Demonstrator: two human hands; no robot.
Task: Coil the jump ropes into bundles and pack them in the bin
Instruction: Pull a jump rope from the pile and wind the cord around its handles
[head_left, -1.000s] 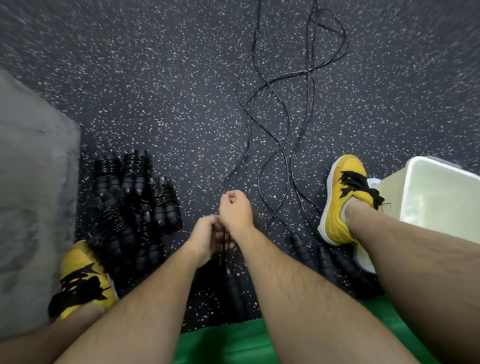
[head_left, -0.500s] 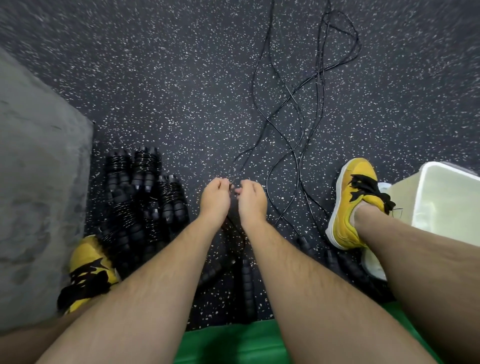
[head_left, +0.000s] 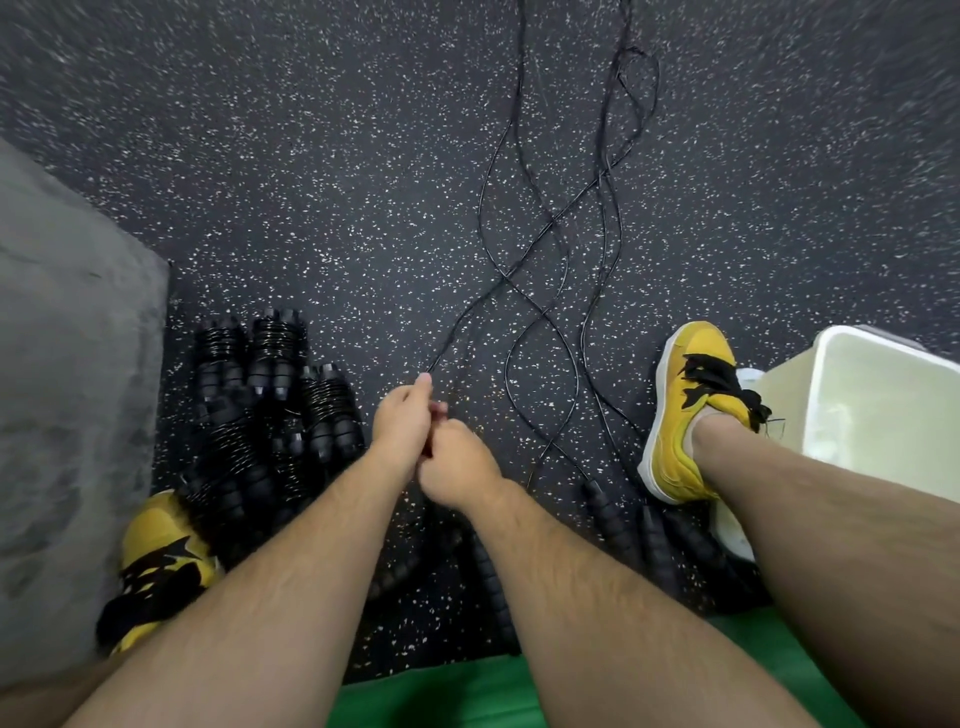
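Observation:
Thin black jump rope cords trail in loose waves across the speckled floor, away from me. My left hand pinches one cord at its fingertips, and the cord runs up and away from there. My right hand sits just behind it, curled round the same cord, touching the left hand. Below my wrists lie this rope's black ribbed handles. A pile of coiled rope bundles lies at the left. The translucent white bin stands at the right edge.
My yellow shoes with black laces sit at the left and the right. More loose handles lie beside the right shoe. A grey mat covers the left side, and a green mat is under me.
My hands were side by side on the cord. Now the left hand has reached forward along it and the right has drawn back behind the left.

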